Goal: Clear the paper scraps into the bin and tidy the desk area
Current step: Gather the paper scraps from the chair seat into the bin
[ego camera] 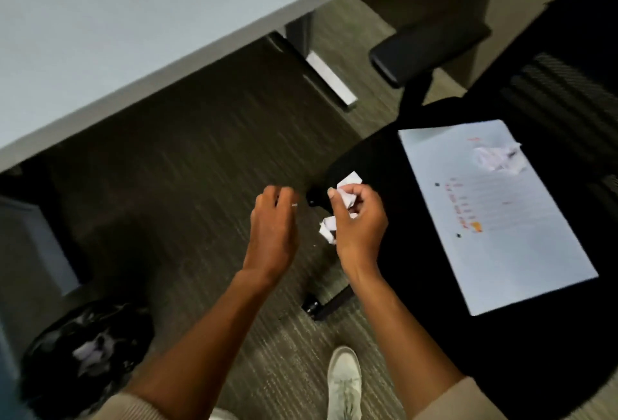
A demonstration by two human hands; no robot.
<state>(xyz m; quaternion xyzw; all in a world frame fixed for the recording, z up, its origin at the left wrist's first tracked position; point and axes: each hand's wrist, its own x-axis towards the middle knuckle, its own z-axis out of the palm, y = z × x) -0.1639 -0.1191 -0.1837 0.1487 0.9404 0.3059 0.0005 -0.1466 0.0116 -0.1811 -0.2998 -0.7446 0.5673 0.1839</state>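
- Right hand (359, 219): bare, fingers curled around crumpled white paper scraps (346, 185); creased, angular wads stick out above the thumb and below the palm, held over the front edge of the chair seat.
- Left hand (272, 229): bare, fingers bent downward and loosely curled over the carpet; a tiny pale sliver shows at the fingertips, too small to identify, so whether it grips anything cannot be told.
- Round black bin with a glossy, wrinkled plastic liner (83, 359): on the floor at lower left, well apart from both hands; pale crumpled paper lies inside.
- Black office chair with a matte fabric seat (384, 158): to the right; padded armrest and ribbed mesh back visible.
- Flat white rectangular printed sheet (495, 219): lying on the seat, with blurred orange and dark marks.
- Crumpled white paper ball (498, 158): resting on the sheet's far end.
- Pale grey smooth-topped desk (117, 35): straight edge running diagonally across the upper left.
- Dark grey-brown striated carpet floor (200, 152): under the desk and hands.
- White laced shoe (344, 383): on the carpet at bottom centre.
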